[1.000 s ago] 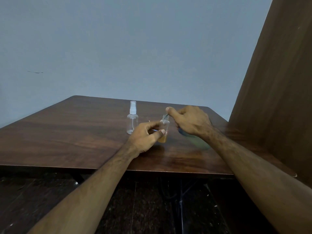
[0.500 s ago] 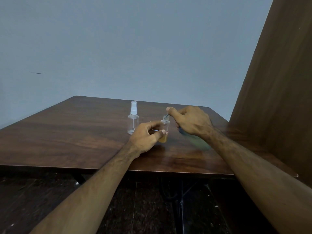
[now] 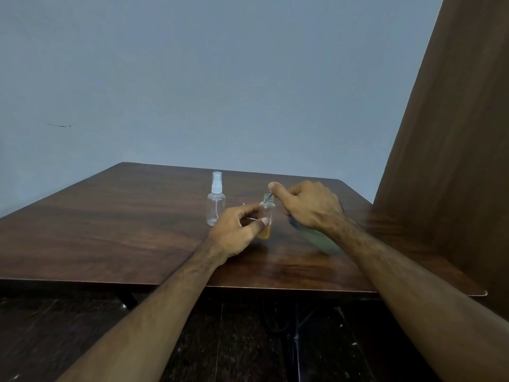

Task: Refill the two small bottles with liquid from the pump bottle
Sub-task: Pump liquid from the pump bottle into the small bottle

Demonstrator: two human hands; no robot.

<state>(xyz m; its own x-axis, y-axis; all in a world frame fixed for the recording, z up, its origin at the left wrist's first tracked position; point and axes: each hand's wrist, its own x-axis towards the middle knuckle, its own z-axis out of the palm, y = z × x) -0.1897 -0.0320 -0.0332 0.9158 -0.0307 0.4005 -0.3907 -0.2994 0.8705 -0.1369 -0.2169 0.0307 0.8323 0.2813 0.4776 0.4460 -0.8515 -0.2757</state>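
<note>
Uncapped clear small bottle, amber inside, steadied in your left hand; right hand grips the green pump bottle, nozzle at the neck. Pump gently next.

pump bottle: mostly hidden under the right hand and wrist; only a blurred greenish body shows, its head covered by the fingers
open small bottle: lower left side covered by the left hand; small marks on its label too small to read
thin item in left hand: only a sliver shows between the fingers, cannot tell what it is
spray bottle: contents too faint to tell
forearms: cut off by the bottom edge
table: legs lost in dark below
</note>
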